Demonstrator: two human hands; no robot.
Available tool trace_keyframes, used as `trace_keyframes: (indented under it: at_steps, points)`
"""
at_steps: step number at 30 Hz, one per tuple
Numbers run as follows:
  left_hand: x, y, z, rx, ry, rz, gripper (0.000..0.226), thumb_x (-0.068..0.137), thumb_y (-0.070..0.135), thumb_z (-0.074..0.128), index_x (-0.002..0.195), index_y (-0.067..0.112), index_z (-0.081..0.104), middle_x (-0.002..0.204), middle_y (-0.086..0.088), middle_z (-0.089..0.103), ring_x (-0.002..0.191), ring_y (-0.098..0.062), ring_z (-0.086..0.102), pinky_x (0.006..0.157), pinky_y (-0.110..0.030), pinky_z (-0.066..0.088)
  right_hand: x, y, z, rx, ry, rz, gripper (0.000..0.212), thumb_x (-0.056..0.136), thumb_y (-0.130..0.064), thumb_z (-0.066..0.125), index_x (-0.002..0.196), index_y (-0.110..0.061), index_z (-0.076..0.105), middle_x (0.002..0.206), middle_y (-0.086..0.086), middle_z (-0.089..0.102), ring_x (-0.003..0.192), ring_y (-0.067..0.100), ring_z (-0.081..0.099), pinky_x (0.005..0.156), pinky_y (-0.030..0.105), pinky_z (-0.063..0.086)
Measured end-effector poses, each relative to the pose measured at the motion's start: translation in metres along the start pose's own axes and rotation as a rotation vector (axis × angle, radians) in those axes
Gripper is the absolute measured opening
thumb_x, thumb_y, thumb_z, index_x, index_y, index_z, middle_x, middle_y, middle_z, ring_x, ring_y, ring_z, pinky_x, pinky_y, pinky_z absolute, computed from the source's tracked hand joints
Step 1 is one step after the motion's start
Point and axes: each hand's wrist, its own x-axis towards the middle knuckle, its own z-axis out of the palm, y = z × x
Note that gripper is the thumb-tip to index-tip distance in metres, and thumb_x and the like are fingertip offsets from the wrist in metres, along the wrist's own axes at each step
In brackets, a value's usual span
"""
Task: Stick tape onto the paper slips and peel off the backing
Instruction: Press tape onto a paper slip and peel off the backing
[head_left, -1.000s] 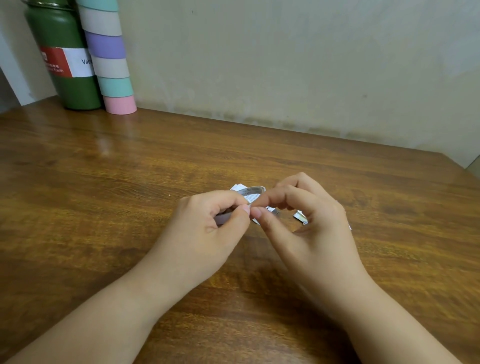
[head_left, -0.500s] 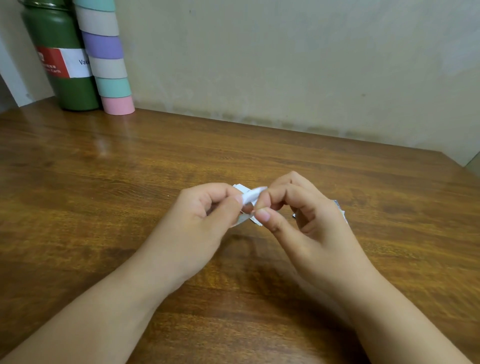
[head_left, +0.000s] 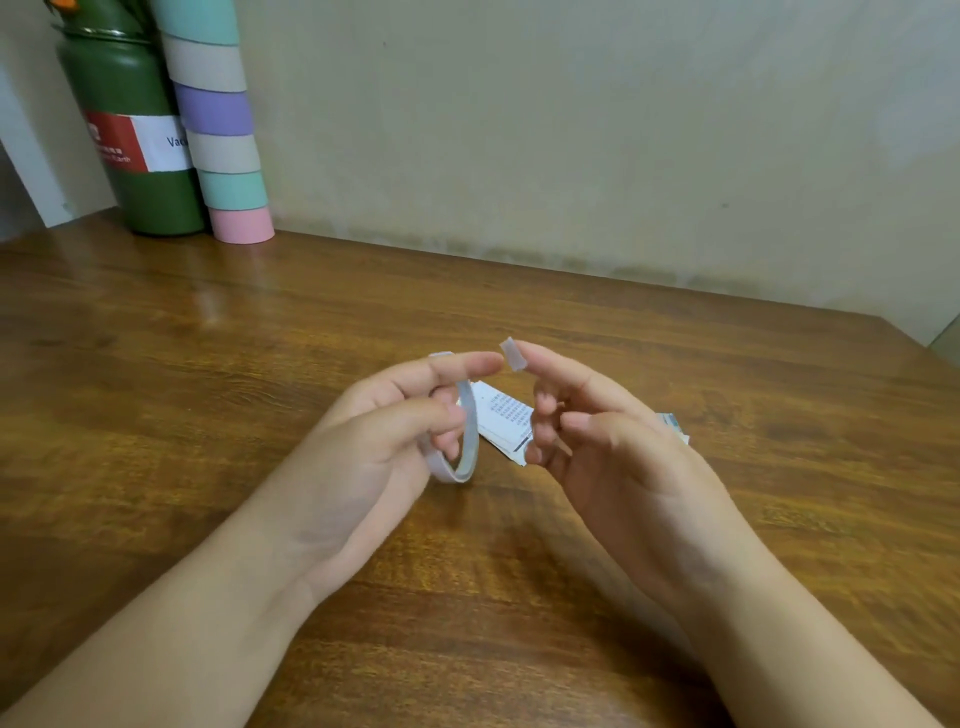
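Note:
My left hand (head_left: 384, 441) grips a thin white tape roll (head_left: 453, 474), thumb over the ring and fingers curled through it, index finger stretched toward the right. My right hand (head_left: 613, 457) is held just right of it, a little above the table. A short torn piece of tape (head_left: 511, 355) sticks to its straight index fingertip; its other fingers are loosely bent. A printed paper slip (head_left: 501, 415) lies on the wooden table (head_left: 208, 364) between and behind the hands. The corner of another slip (head_left: 675, 422) shows behind my right hand.
A green bottle (head_left: 135, 156) and a tall stack of pastel tape rolls (head_left: 223, 130) stand at the back left against the wall. The table's right corner lies at the far right.
My hands, pinched together on the tape before, have pulled apart. A short piece has come off the roll and now sits on my right index fingertip.

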Motion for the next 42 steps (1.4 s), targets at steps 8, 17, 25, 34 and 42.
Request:
trace_keyframes:
  at_steps: [8,17,25,34,42]
  points:
    - [-0.002,0.005,-0.002,-0.246,-0.173,-0.063,0.045,0.061,0.013,0.061,0.104,0.004,0.072,0.065,0.002,0.045,0.059,-0.007,0.04,0.062,-0.024,0.04,-0.004,-0.003,0.001,-0.426,0.001,-0.087,0.059,0.075,-0.011,0.042,0.116,-0.048,0.063,0.086,-0.01,0.041,0.084,0.006,0.042,0.091,0.024,0.036]
    - [-0.002,0.007,-0.002,-0.18,-0.13,-0.127,0.038,0.064,0.006,0.061,0.1,0.0,0.071,0.064,0.004,0.058,0.057,-0.008,0.04,0.058,-0.023,0.042,-0.007,-0.002,-0.006,-0.973,0.054,-0.287,0.064,0.087,-0.004,0.039,0.127,-0.052,0.049,0.087,-0.015,0.034,0.092,0.01,0.04,0.089,0.014,0.03]
    - [-0.004,0.009,0.001,-0.151,-0.105,-0.114,0.024,0.069,0.007,0.052,0.076,0.011,0.074,0.068,0.001,0.06,0.058,-0.01,0.038,0.059,-0.026,0.038,-0.005,-0.004,-0.007,-1.206,0.055,-0.376,0.06,0.086,-0.014,0.033,0.132,-0.051,0.043,0.09,-0.016,0.034,0.09,0.006,0.038,0.084,0.012,0.029]
    - [-0.003,0.007,-0.005,-0.195,-0.117,-0.085,0.021,0.06,0.016,0.061,0.078,0.01,0.07,0.067,0.0,0.05,0.06,-0.01,0.039,0.062,-0.027,0.039,-0.007,-0.004,-0.006,-1.232,0.041,-0.373,0.059,0.087,-0.015,0.03,0.134,-0.048,0.044,0.09,-0.011,0.038,0.089,0.011,0.039,0.085,0.015,0.031]
    - [0.0,0.011,-0.016,-0.278,-0.066,0.007,0.038,0.05,0.018,0.073,0.087,0.008,0.073,0.072,0.001,0.045,0.059,-0.011,0.039,0.06,-0.025,0.042,-0.004,-0.001,-0.021,-1.043,0.264,-0.371,0.044,0.088,-0.019,0.04,0.123,-0.038,0.059,0.086,-0.014,0.046,0.09,0.011,0.051,0.082,0.012,0.038]
